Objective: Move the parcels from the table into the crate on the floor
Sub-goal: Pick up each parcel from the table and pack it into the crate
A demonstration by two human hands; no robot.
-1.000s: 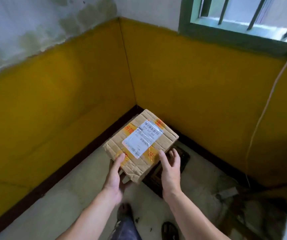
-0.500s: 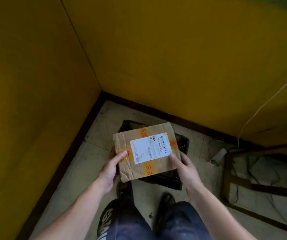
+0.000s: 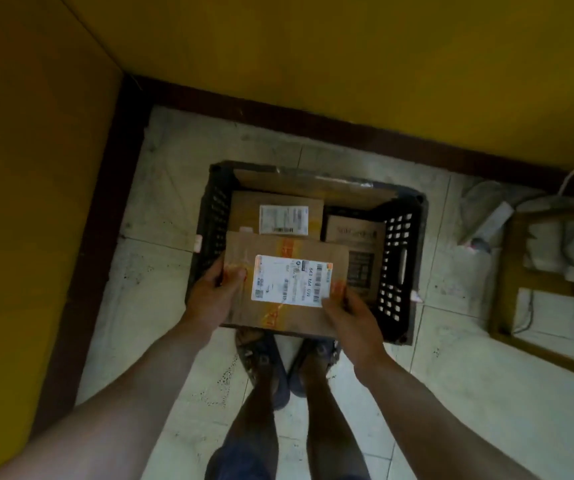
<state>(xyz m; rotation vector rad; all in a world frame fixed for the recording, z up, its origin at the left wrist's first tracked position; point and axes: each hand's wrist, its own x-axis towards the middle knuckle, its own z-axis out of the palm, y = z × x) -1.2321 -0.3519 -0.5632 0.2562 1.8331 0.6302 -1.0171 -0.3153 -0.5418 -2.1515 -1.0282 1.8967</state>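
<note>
I hold a brown cardboard parcel (image 3: 244, 306) with a white shipping label and orange tape over the near part of a black plastic crate (image 3: 400, 258) on the floor. My left hand (image 3: 214, 294) grips its left edge, thumb on top. My right hand (image 3: 351, 315) grips its near right corner. Inside the crate lie a labelled brown parcel (image 3: 244, 211), a printed brown box (image 3: 358, 233) at the right, and a flat cardboard piece (image 3: 313, 185) along the far wall.
The crate stands in a corner of yellow walls with a dark skirting board (image 3: 112, 188). My two feet in sandals (image 3: 278, 368) stand just before it on pale tiles. A wooden frame (image 3: 507, 271) with cloth and a white cable lies at the right.
My view has tipped down from the wall to the crate. Both hands have brought the parcel lower, over the crate, and its label has turned level.
</note>
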